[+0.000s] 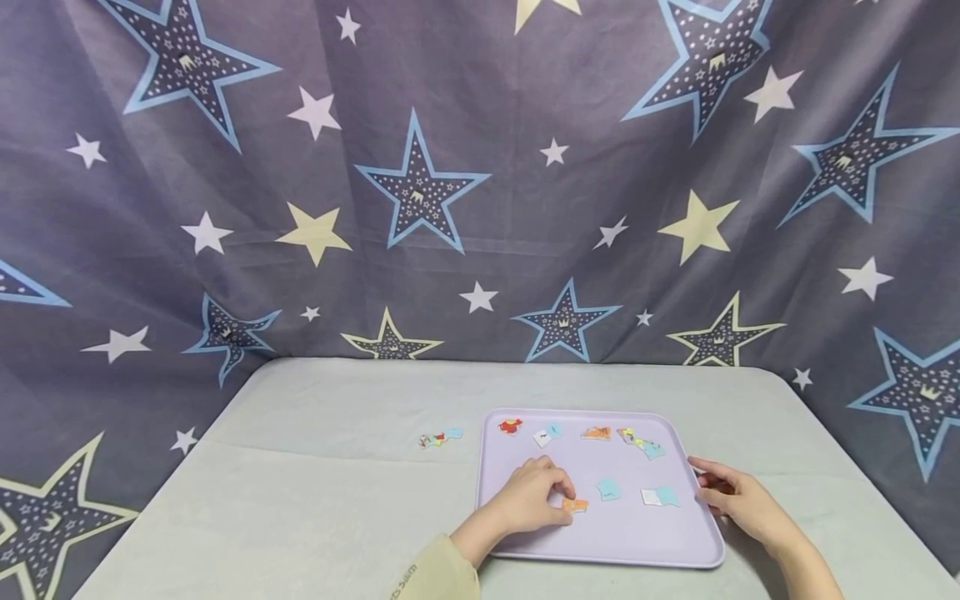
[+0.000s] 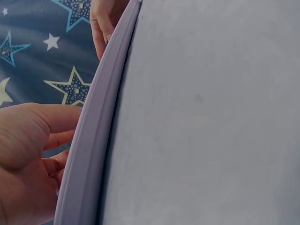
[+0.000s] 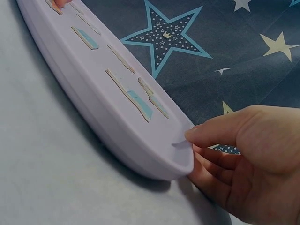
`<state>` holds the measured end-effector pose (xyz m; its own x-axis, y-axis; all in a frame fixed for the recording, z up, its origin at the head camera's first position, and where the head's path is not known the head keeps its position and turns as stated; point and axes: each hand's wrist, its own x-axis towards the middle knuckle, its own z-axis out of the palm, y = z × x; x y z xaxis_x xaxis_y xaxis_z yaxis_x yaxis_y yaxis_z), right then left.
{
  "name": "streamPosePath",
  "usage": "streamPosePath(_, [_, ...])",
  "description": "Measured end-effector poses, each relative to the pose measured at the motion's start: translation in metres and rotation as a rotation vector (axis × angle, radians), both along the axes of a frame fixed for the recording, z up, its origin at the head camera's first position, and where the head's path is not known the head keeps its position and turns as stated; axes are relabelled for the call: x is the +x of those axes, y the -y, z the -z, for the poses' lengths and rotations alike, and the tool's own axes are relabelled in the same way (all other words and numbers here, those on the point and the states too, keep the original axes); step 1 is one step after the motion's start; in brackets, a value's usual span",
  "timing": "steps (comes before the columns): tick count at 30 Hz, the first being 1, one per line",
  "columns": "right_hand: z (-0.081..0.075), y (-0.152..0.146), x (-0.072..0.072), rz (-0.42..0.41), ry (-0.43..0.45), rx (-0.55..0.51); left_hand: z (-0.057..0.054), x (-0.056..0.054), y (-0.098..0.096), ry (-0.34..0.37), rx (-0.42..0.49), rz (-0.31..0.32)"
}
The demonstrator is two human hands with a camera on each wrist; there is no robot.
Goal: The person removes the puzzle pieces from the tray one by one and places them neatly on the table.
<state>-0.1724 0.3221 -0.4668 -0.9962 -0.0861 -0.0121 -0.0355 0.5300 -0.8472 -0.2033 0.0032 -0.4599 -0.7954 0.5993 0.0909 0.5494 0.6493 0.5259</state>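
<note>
A lilac tray (image 1: 600, 546) lies on the table with several flat puzzle pieces on it. My left hand (image 1: 528, 497) reaches over its left side, thumb and index finger pinching a small orange puzzle piece (image 1: 575, 505). In the left wrist view the tray's rim hides that piece. At the tray's right edge, my right hand (image 3: 248, 159) grips the rim, thumb on top and the other fingers curled outside. A light-blue piece (image 1: 608, 489) and a white-and-blue piece (image 1: 661, 497) lie between the hands.
Along the tray's far side are a red piece (image 1: 510, 427), a white-and-blue piece (image 1: 547, 434), an orange piece (image 1: 596, 433) and a joined multicoloured strip (image 1: 641, 443). Another joined strip (image 1: 440, 437) lies on the pale table (image 1: 300, 500), left of the tray. A star-patterned curtain (image 1: 480, 250) hangs behind.
</note>
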Motion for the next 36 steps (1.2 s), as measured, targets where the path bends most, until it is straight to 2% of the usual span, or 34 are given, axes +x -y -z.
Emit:
streamPosePath(11, [-0.002, -0.001, 0.000, 0.000, 0.007, -0.005, -0.006, 0.002, -0.001, -0.050, -0.051, -0.007])
streamPosePath(15, [-0.003, -0.002, -0.001, -0.020, 0.004, -0.005, -0.006, 0.000, -0.001, -0.089, -0.047, 0.012])
streamPosePath(20, [-0.004, -0.001, -0.001, 0.001, 0.020, -0.010, -0.005, -0.001, -0.001, -0.116, -0.062, 0.043])
streamPosePath(26, [-0.002, 0.000, 0.000, 0.007, 0.013, -0.008, -0.007, 0.000, 0.001, -0.064, -0.042, 0.059])
streamPosePath(30, [-0.002, 0.000, -0.001, 0.008, 0.020, -0.016, -0.010, 0.001, 0.001, -0.019, -0.024, 0.039])
streamPosePath(36, [-0.003, 0.001, 0.000, 0.012, 0.029, -0.017, -0.010, -0.001, 0.001, -0.003, -0.025, 0.029])
